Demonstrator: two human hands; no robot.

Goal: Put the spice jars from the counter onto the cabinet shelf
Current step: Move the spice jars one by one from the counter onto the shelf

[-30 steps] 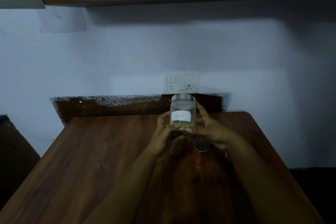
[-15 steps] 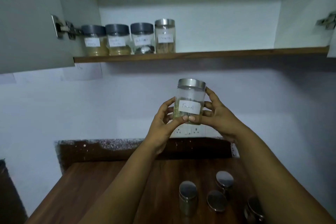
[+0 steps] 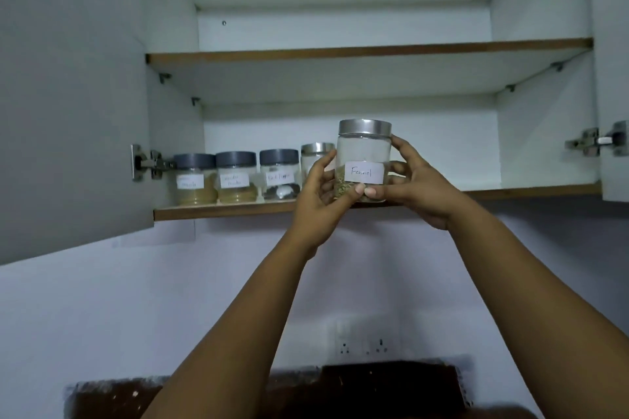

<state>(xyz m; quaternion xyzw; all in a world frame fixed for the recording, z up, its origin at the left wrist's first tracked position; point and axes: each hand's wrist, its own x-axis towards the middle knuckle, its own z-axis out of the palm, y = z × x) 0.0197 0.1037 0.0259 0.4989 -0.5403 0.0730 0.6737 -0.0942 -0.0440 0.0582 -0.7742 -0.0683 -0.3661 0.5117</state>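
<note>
**Glass fennel jar up at the lower shelf, both hands on it**

Glass jar with a steel lid and a handwritten "Fennel" label (image 3: 364,161), held upright between two hands. Left hand (image 3: 318,201) wraps the jar's left side, fingers curled round the glass and the thumb pressed across the bottom front. Right hand (image 3: 420,185) does the same from the other side, fingers spread a bit and curled against the glass, thumb tip meeting the left thumb just under the label. So both are clamped on it, nothing loose.

The jar's base sits about level with the front edge of the lower shelf (image 3: 531,192); can't tell if it's touching the board or just above it. Just left of the jar on that shelf is another steel-lidded jar (image 3: 315,155), half hidden by the left fingers, then three grey-lidded jars (image 3: 235,177) in a row further left, all labelled. Above the jar is the upper shelf (image 3: 367,52). The cabinet door (image 3: 71,95) hangs open far left of the jar.
</note>
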